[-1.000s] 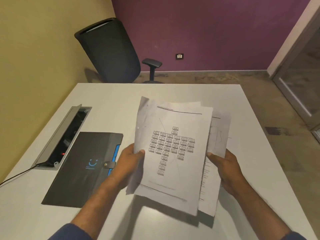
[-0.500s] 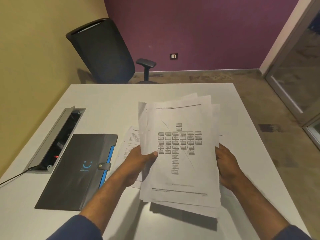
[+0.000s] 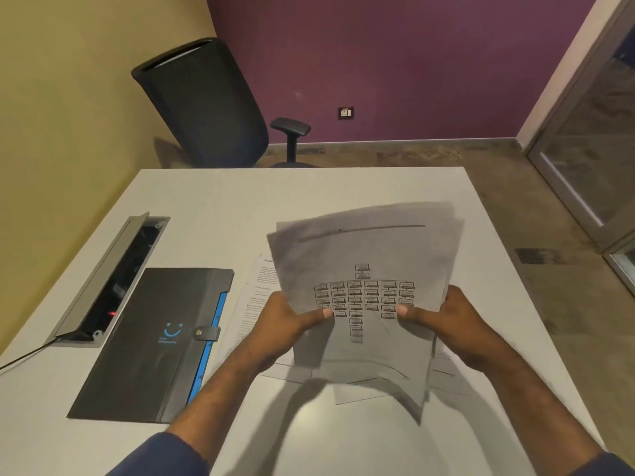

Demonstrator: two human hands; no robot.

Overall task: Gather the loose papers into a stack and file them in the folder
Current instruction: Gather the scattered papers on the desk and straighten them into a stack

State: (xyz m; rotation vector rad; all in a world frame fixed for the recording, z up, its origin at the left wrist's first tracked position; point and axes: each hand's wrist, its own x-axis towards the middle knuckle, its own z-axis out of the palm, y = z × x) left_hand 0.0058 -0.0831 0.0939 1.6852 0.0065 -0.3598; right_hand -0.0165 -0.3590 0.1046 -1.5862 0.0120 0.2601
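Both hands hold the bundle of white printed papers (image 3: 364,297) above the middle of the white desk (image 3: 309,194). The left hand (image 3: 288,324) and right hand (image 3: 443,317) pinch its sides. It looks uneven, so tapping it straight seems next. More sheets (image 3: 256,297) lie underneath. The closed dark grey folder (image 3: 151,345) waits near the left edge.

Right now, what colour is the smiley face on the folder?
Blue, printed on the dark grey folder; the head view shows it best.
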